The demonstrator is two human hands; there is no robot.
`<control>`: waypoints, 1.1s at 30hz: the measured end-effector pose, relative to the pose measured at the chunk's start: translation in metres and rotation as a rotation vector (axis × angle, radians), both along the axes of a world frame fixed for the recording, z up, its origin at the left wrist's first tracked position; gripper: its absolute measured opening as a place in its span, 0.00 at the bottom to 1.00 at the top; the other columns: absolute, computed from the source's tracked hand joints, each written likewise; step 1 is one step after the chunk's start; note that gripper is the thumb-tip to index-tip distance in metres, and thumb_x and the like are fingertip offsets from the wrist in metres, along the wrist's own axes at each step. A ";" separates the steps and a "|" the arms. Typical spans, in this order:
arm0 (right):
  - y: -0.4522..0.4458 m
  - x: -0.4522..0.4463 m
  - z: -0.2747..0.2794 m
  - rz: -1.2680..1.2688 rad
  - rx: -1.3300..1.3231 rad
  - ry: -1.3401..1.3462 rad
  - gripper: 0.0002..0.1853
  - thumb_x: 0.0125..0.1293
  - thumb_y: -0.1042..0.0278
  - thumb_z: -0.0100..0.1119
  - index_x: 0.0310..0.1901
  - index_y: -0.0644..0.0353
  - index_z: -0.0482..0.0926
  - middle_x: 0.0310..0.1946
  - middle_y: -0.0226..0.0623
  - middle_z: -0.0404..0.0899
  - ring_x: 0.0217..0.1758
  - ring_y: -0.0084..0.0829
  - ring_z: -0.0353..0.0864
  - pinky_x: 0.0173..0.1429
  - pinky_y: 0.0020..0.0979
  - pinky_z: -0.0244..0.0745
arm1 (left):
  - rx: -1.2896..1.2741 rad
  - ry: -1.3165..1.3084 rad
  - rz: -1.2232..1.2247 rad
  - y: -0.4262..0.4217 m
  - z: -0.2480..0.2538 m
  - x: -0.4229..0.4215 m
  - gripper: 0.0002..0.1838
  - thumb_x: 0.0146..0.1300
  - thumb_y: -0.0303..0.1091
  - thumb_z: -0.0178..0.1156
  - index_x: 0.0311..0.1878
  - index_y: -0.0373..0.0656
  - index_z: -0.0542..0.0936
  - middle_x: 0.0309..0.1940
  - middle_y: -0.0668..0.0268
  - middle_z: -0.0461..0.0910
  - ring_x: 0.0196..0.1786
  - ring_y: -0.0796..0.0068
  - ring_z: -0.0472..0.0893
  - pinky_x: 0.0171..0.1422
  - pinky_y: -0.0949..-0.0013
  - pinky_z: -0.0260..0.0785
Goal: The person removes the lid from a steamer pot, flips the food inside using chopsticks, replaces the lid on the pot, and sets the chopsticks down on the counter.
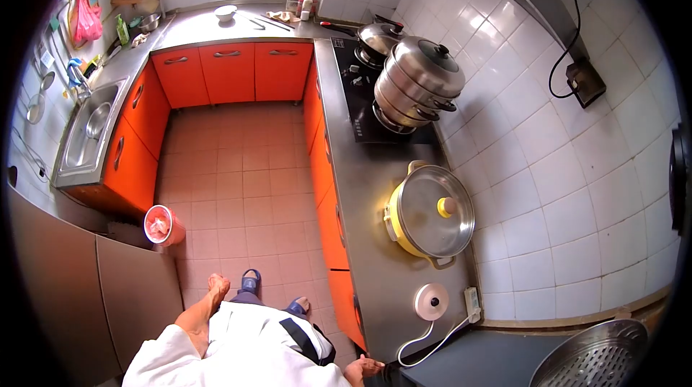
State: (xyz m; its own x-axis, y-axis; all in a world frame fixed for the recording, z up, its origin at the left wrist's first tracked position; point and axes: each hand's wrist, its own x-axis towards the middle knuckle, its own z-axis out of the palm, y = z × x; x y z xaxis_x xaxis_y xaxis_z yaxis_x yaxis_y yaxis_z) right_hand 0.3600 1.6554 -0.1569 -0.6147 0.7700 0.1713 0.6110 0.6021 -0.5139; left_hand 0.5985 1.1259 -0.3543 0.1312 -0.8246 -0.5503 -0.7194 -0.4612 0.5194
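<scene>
My left hand (218,284) hangs in front of my body above the tiled floor, its fingers curled in; whether it holds anything is too small to tell. At the lower edge of the view, my right hand (366,367) reaches to the dark edge beside the end of the steel counter (367,243), fingertips near a black object; its grip is unclear. Right of the hands, a yellow electric pot (436,212) with a glass lid stands on the counter. Nearer to me lies a round pink-white device (431,302) with a white cord.
A steamer (418,84) and a lidded pan (380,39) stand on the black stove (353,88). Orange cabinets (228,73) line the walls. A sink (90,127) is at left, with a red bin (164,225) below. A perforated steel pan (598,358) lies lower right.
</scene>
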 end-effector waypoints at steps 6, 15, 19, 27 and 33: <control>0.004 0.003 -0.004 -0.001 -0.006 -0.003 0.29 0.81 0.52 0.35 0.43 0.76 0.76 0.36 0.59 0.84 0.39 0.58 0.82 0.49 0.48 0.77 | 0.029 -0.185 -0.201 0.005 0.099 -0.035 0.13 0.55 0.34 0.65 0.40 0.36 0.87 0.39 0.45 0.86 0.46 0.48 0.86 0.49 0.52 0.79; 0.011 0.012 -0.008 -0.007 -0.042 0.009 0.29 0.81 0.52 0.35 0.43 0.76 0.76 0.37 0.60 0.84 0.40 0.59 0.81 0.50 0.49 0.76 | 0.081 -0.135 -0.184 0.002 0.129 -0.066 0.13 0.57 0.31 0.63 0.44 0.37 0.86 0.42 0.46 0.86 0.49 0.49 0.86 0.52 0.55 0.78; 0.011 0.018 -0.009 -0.020 -0.040 -0.001 0.29 0.81 0.52 0.35 0.42 0.76 0.76 0.37 0.61 0.83 0.40 0.60 0.80 0.50 0.50 0.76 | 0.050 -0.139 -0.261 0.001 0.111 -0.058 0.14 0.56 0.33 0.63 0.44 0.38 0.86 0.43 0.46 0.86 0.50 0.48 0.85 0.53 0.54 0.78; 0.010 0.022 -0.020 -0.035 0.001 -0.040 0.29 0.82 0.53 0.34 0.41 0.75 0.75 0.37 0.61 0.82 0.40 0.60 0.79 0.51 0.50 0.75 | 0.094 -0.158 -0.297 0.001 0.117 -0.059 0.10 0.60 0.26 0.62 0.45 0.40 0.84 0.46 0.55 0.85 0.50 0.58 0.84 0.52 0.57 0.77; 0.006 0.022 -0.020 -0.039 0.010 -0.056 0.28 0.82 0.54 0.33 0.40 0.75 0.75 0.37 0.62 0.82 0.40 0.60 0.78 0.51 0.50 0.74 | 0.116 -0.089 -0.188 -0.004 0.071 -0.043 0.12 0.64 0.36 0.54 0.41 0.42 0.85 0.43 0.57 0.85 0.47 0.58 0.82 0.51 0.52 0.73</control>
State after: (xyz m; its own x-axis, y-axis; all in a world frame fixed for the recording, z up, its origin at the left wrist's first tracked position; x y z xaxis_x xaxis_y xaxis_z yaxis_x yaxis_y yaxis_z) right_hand 0.3816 1.6618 -0.1766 -0.5934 0.7917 0.1452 0.6615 0.5824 -0.4725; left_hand 0.5554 1.1224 -0.2834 0.0334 -0.7712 -0.6357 -0.8389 -0.3673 0.4016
